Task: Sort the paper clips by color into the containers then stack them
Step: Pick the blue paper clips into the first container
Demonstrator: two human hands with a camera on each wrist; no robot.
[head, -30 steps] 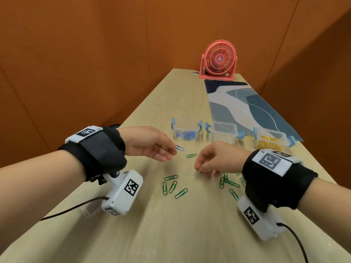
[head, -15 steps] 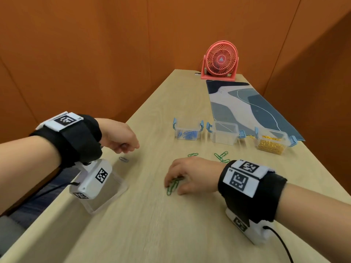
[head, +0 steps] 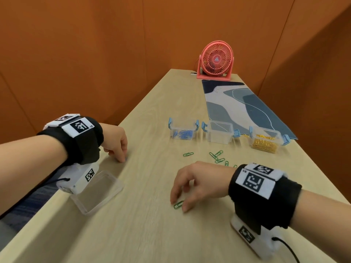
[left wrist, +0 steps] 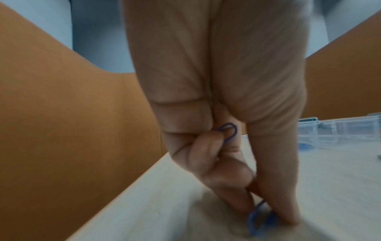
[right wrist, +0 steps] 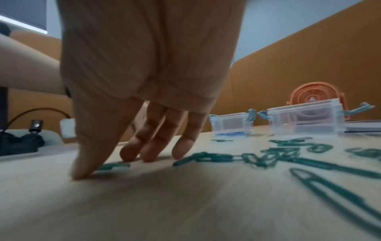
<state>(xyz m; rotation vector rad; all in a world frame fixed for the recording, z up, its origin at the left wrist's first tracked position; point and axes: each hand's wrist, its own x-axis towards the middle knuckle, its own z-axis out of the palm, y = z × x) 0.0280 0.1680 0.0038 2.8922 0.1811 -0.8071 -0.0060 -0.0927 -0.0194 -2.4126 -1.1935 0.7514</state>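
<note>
My left hand (head: 121,160) is down at the table's left edge. In the left wrist view its thumb and forefinger pinch a blue paper clip (left wrist: 257,218) on the wood, and its curled back fingers hold a second blue clip (left wrist: 227,133). My right hand (head: 180,205) touches the table with straight fingers and thumb on either side of a green clip (head: 177,205) (right wrist: 117,165). More green clips (head: 216,155) lie beyond. Three clear containers stand in a row: one with blue clips (head: 183,130), an empty one (head: 220,130), one with yellow clips (head: 266,142).
A clear lid (head: 98,190) lies at the left table edge under my left wrist. A patterned mat (head: 237,103) runs behind the containers, with a red fan (head: 215,59) at the far end. Orange walls close in the table on both sides.
My left hand has swung from the table's middle to the left edge and come down on a blue clip. My right hand has pulled toward me, onto a single green clip.
</note>
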